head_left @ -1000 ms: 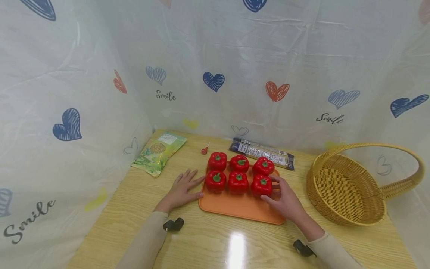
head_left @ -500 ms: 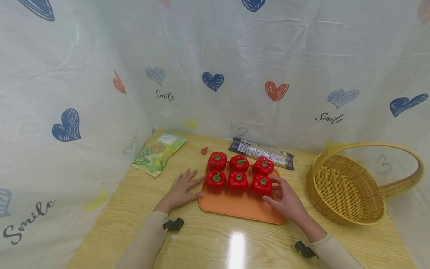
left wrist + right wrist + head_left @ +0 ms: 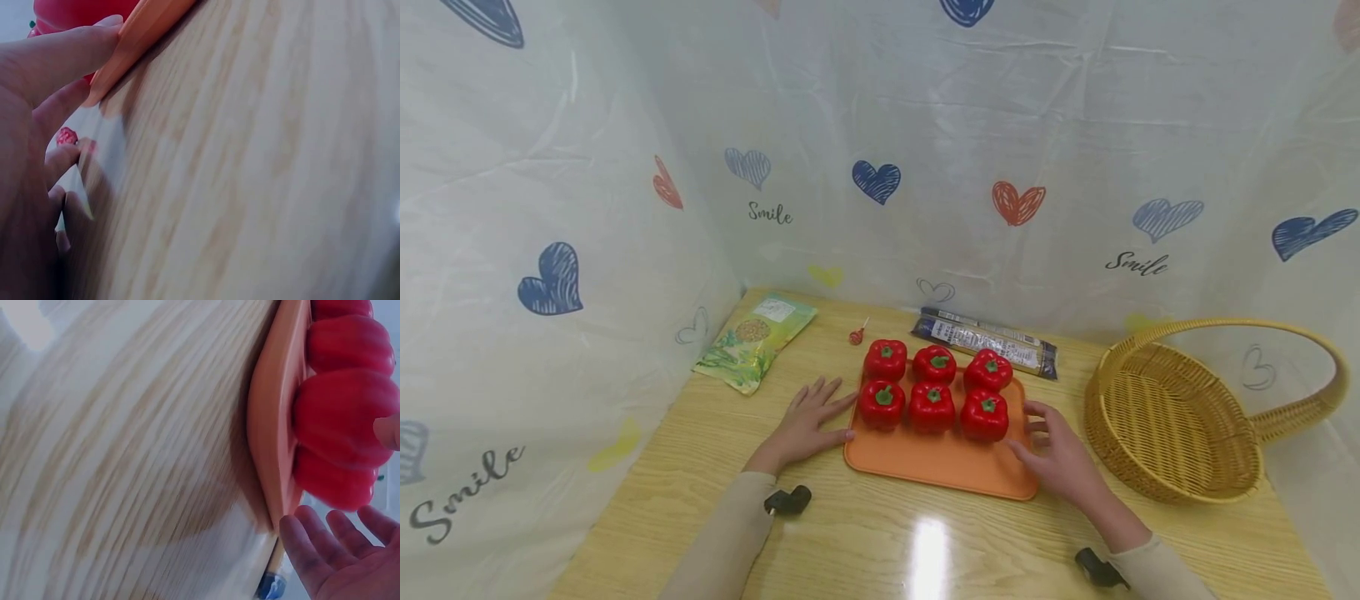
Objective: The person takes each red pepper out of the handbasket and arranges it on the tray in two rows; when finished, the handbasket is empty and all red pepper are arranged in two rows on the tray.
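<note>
Several red bell peppers with green stems stand in two rows on an orange tray (image 3: 936, 463) in the head view. My left hand (image 3: 801, 427) lies at the tray's left edge with its fingers spread. In the left wrist view, its thumb (image 3: 75, 53) touches the tray rim. At the tray's right edge is my right hand (image 3: 1063, 462), its fingers loosely bent and nothing held. The front right bell pepper (image 3: 984, 417) sits just left of it, with a gap between. In the right wrist view, the fingers (image 3: 315, 540) spread near the tray's corner.
A wicker basket (image 3: 1097, 425) with a tall handle stands at the right. Behind the tray lie dark long packets (image 3: 985, 342) and a small red lollipop (image 3: 856, 337). A green bag (image 3: 756, 337) lies at the back left. A patterned curtain (image 3: 925, 108) hangs behind the table.
My right hand has let go of the front right bell pepper and drawn off to the right. That pepper stands on the tray. The left hand has not moved.
</note>
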Action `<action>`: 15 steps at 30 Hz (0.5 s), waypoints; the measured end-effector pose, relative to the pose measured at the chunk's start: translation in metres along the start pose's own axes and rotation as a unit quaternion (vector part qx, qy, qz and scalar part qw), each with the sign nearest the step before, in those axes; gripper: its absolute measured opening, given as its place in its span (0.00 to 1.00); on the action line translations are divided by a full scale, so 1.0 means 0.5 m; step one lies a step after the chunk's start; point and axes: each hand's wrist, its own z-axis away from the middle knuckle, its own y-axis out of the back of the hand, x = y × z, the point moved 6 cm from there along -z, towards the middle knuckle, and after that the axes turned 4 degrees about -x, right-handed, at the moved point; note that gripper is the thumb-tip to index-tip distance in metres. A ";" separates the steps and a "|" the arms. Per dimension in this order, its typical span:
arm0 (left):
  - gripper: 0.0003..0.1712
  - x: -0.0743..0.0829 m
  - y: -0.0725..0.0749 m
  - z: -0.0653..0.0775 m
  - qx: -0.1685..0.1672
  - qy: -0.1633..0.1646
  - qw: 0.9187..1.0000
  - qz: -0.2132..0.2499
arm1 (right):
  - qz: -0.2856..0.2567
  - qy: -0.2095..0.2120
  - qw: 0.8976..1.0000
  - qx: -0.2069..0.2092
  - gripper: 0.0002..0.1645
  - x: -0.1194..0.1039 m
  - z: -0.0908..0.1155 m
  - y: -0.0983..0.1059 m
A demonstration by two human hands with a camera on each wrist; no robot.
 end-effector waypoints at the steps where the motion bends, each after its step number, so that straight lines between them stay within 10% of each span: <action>1: 0.41 0.000 0.000 0.000 0.001 -0.001 1.000 0.003 | 0.000 0.004 1.000 0.003 0.43 0.001 0.002 0.003; 15: 0.39 -0.007 0.008 0.002 0.008 0.000 0.999 0.035 | 0.059 0.004 0.998 -0.002 0.35 0.018 0.029 0.067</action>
